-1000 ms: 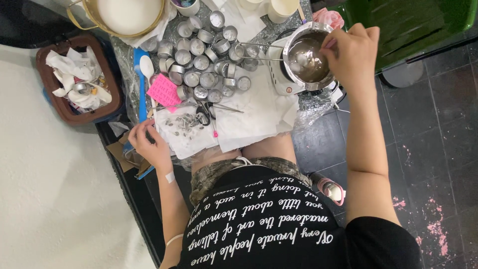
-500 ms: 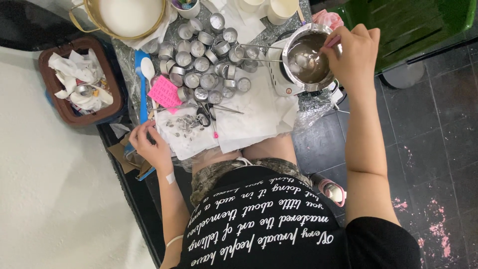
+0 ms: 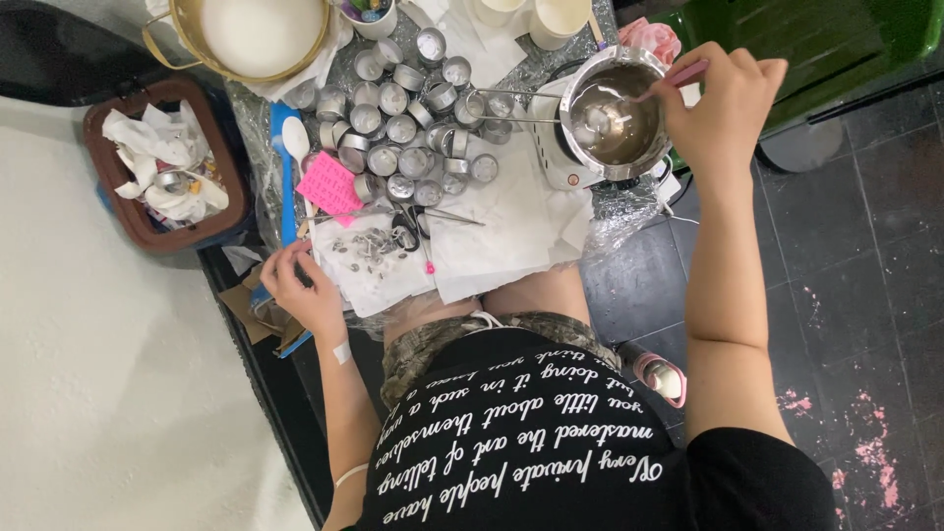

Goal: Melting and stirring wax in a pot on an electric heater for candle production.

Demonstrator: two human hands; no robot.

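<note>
Your right hand [image 3: 723,108] is closed around a thin pink-handled stirrer [image 3: 661,87], its tip down in the steel melting pot [image 3: 615,113] at the far right of the table [image 3: 511,211]. The pot sits on a small white hot plate [image 3: 553,157], with its long handle pointing left over the cups. Inside it lies cloudy liquid with a few pale unmelted lumps. To stir well, keep the tip low and move it in slow circles near the lumps, staying off the rim so nothing slops onto the white paper [image 3: 511,221] in front of you.

Your left hand [image 3: 300,285] rests at the near left edge of the table, fingers curled and pinched against the paper; whether it holds anything I cannot tell. Just beside it lies a scatter of small metal wick tabs [image 3: 366,243].

The cluster of small metal tealight cups [image 3: 403,118] stands left of the pot; most look empty, though some are hard to judge. A gold-rimmed pot [image 3: 261,34] at the far left holds something smooth and white. Two pale cups [image 3: 541,15] stand at the far edge, contents unclear. A brown bin [image 3: 162,172] off the table's left side is full of crumpled white paper. A white spoon [image 3: 297,138] and a pink card [image 3: 329,185] lie between the bin and the cups.
</note>
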